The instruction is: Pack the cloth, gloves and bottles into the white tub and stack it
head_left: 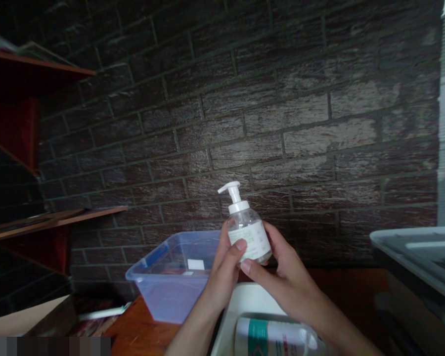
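Observation:
A clear pump bottle [250,235] with a white pump head and a white printed label is held up at the centre, tilted slightly to the left. My left hand [224,267] wraps its left side, thumb on the label. Around the lower right side is my right hand [285,267], its thumb near the bottle's base. Below my hands, a white tub [241,296] holds a larger white bottle [276,338] with a teal band, lying on its side. Left of my left hand stands a translucent purple-blue plastic bin [163,296] with white pieces inside.
A dark brick wall [226,123] rises behind the wooden table [133,331]. Reddish wooden shelves [59,66] jut out at left. An open cardboard box [33,316] sits at lower left, and a grey-lidded container [415,242] at right.

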Motion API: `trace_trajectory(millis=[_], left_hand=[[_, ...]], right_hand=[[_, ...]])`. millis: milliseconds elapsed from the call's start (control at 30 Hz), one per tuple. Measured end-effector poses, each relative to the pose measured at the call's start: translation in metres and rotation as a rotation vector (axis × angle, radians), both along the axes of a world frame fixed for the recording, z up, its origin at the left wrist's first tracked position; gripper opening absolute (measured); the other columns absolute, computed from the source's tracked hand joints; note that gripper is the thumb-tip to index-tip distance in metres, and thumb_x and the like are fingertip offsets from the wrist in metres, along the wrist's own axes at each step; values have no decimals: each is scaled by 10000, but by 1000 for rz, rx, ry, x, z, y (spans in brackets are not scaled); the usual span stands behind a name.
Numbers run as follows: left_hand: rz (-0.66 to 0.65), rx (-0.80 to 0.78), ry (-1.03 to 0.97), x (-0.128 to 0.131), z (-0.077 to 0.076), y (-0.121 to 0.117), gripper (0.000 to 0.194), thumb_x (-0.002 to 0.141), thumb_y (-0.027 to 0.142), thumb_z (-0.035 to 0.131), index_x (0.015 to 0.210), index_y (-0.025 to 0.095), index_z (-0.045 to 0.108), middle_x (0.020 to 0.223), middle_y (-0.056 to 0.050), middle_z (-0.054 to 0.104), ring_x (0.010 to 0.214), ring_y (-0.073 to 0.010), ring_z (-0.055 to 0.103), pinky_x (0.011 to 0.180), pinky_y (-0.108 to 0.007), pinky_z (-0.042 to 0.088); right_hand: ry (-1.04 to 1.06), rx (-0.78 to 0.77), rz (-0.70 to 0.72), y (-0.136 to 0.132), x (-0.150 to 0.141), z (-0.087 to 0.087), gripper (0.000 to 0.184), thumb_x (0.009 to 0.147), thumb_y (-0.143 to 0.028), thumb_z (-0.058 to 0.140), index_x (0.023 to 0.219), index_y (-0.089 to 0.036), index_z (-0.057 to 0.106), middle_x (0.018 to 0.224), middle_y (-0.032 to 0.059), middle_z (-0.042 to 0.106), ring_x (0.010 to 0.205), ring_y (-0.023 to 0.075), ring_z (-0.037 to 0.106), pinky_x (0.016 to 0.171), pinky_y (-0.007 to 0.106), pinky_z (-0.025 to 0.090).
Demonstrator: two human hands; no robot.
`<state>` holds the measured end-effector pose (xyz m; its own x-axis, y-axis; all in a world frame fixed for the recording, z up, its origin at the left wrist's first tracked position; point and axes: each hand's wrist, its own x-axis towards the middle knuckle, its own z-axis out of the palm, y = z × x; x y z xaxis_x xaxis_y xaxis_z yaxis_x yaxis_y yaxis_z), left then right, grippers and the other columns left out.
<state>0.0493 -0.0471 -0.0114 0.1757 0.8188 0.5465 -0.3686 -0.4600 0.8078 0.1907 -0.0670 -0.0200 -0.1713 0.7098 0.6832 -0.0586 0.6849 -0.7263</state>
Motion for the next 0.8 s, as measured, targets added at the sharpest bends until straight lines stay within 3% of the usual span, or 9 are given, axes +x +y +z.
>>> trace_trajectory(millis=[167,300,400,533,600,800], left_hand=[[121,50,83,0,0,3,536,889,447,714,1346,222,547,1180,-70,711,1095,-251,654,992,-366,486],[149,35,79,2,2,0,498,884,443,728,1306,215,592,1150,-59,724,1078,-247,664,977,-345,479],[118,9,26,3,2,-1,525,865,438,745,1315,209,603,1138,-69,739,1063,-266,684,965,-360,502],[19,-63,-81,3,-2,2,622,864,449,726,1405,201,544,1178,-103,733,1039,-298,702,888,-377,552],[-14,-82,-109,3,-3,4,621,875,463,702,1410,192,540,1203,-114,725,1049,-305,701,882,-379,556],[121,15,8,4,-2,4,525,879,424,729,1342,212,604,1193,-81,733,1123,-274,666,993,-362,496]], right_hand=[[-42,66,-161,2,-1,0,774,802,-190,793,1480,-327,446,1354,4,673,1213,221,646,1056,345,504],[-54,75,-192,3,0,0,775,760,-178,818,1443,-311,475,1331,-2,684,1184,219,658,1025,337,517],[-56,36,-125,2,0,1,772,767,-207,832,1443,-325,480,1321,-5,691,1176,226,665,1022,345,521],[-29,-35,42,-1,0,3,595,891,-241,729,1436,-314,501,1272,12,713,1231,243,641,1055,372,502],[-6,-46,50,-1,0,3,562,907,-239,710,1426,-307,509,1271,19,717,1227,246,642,1054,376,499],[-22,81,-171,5,0,0,759,788,-214,818,1459,-300,472,1341,15,675,1179,220,655,1055,343,497]])
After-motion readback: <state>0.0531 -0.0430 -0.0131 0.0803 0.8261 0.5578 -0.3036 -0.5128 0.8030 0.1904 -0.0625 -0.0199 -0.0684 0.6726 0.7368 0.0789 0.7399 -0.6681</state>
